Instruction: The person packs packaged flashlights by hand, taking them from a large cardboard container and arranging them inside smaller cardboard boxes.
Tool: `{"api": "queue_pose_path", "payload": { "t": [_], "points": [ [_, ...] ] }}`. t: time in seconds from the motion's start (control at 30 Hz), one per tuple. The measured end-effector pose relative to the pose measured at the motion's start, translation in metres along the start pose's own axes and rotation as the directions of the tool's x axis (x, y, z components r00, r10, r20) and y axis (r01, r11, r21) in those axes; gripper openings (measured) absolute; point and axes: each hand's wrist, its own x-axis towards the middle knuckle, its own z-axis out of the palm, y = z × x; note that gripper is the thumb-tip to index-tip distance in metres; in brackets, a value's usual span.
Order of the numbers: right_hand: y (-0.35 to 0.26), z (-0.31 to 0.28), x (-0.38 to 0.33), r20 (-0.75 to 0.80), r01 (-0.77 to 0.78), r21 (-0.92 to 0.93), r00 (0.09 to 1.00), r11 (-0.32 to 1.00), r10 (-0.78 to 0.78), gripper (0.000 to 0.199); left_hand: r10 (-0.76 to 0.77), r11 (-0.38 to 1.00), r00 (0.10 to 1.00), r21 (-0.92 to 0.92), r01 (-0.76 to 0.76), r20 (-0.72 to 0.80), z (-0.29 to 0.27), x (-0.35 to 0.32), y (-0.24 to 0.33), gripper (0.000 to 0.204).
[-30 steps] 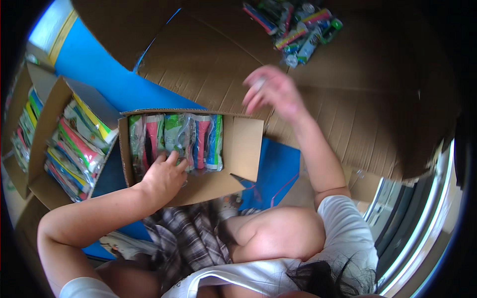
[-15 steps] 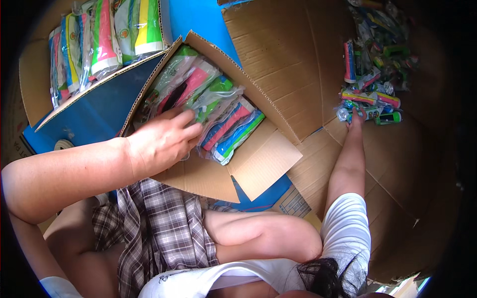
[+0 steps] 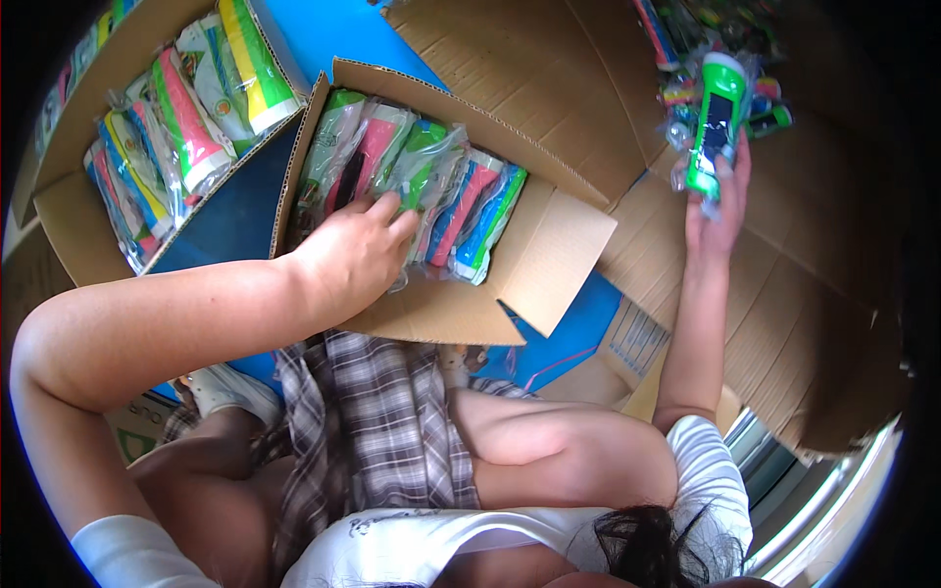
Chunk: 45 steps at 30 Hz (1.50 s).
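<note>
My right hand (image 3: 720,201) grips a green and black flashlight-shaped item (image 3: 716,122) in clear wrap, held up with its wide green end away from me. Beyond it lies a loose heap of similar small wrapped items (image 3: 769,93). My left hand (image 3: 358,245) is inside an open cardboard box (image 3: 549,260), its fingers curled onto a clear-wrapped green packet (image 3: 420,181) standing in the row. Its thumb is hidden behind the hand. Beside that packet stand wrapped pink (image 3: 377,147) and blue-and-pink packets (image 3: 466,211).
A second open box (image 3: 74,216) with a row of colourful tapered packets (image 3: 186,122) stands at the left. A large cardboard sheet (image 3: 520,78) with upright folds spreads from the back to the right. Blue surface (image 3: 338,34) shows between the boxes. My bent legs are close in front.
My right hand has lifted a green and black flashlight-shaped item off the heap and drawn it nearer. My left hand stays at the packets in the box. The whole view has shifted.
</note>
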Motion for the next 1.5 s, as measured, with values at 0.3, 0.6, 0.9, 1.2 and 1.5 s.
{"api": "queue_pose_path", "payload": {
  "t": [0.3,0.6,0.9,1.2,1.5],
  "points": [
    [-0.034,0.077,-0.101,0.643,-0.654,-0.122,0.52,0.746,0.562,0.071,0.038,0.993,0.999,0.114,-0.041,0.029,-0.009,0.007,-0.002,0.023],
    [0.061,0.153,-0.132,0.391,-0.096,-0.511,0.859,0.854,0.33,0.078,0.023,0.992,0.998,0.125,-0.03,0.054,-0.015,0.012,0.011,0.033],
    [0.081,0.137,-0.118,0.39,-0.065,-0.712,0.791,0.699,0.471,0.069,0.063,0.989,0.994,0.127,-0.074,0.091,-0.023,0.028,0.016,0.033],
    [0.102,0.151,-0.106,0.602,0.181,-0.683,0.688,0.707,0.406,0.047,0.092,0.992,0.996,0.091,-0.091,-0.006,-0.034,0.029,0.015,0.044],
    [0.029,0.014,0.083,-0.017,-0.025,-0.361,1.0,0.932,0.02,0.021,0.139,0.984,0.964,0.079,-0.161,0.226,-0.02,0.024,0.013,0.054]
  ]
}}
